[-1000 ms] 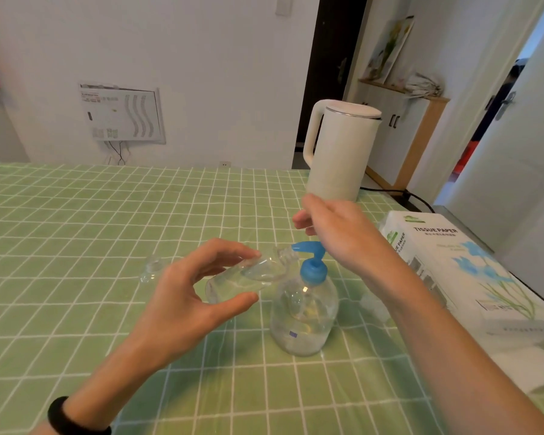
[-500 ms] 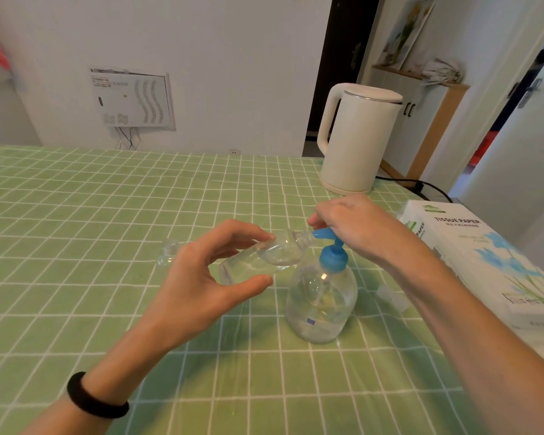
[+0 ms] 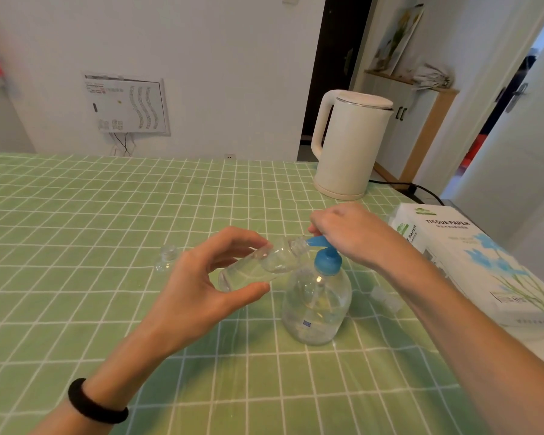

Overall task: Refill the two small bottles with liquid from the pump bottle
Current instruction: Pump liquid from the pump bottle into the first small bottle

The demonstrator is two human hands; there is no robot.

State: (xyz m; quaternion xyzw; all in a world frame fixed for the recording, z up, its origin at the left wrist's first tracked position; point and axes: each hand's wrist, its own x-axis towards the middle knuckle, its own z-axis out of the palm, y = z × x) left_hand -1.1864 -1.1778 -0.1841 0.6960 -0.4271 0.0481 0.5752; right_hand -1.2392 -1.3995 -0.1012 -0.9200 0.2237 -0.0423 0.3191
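A clear pump bottle [image 3: 316, 304] with a blue pump head [image 3: 326, 260] stands on the green checked tablecloth [image 3: 76, 215], holding some clear liquid. My left hand [image 3: 198, 287] grips a small clear bottle [image 3: 258, 266] between thumb and fingers. That bottle is tilted, with its open mouth at the blue nozzle tip. My right hand [image 3: 349, 232] lies over the pump head with its fingers curled down on it. A second small clear container [image 3: 167, 257] sits on the cloth to the left.
A white electric kettle [image 3: 349, 146] stands at the back right with its cord running off the table. A tissue paper box [image 3: 471, 259] lies at the right edge. Another small clear piece [image 3: 387, 298] lies beside my right forearm.
My right hand has come down onto the blue pump head. My left hand keeps the small bottle's mouth at the nozzle.
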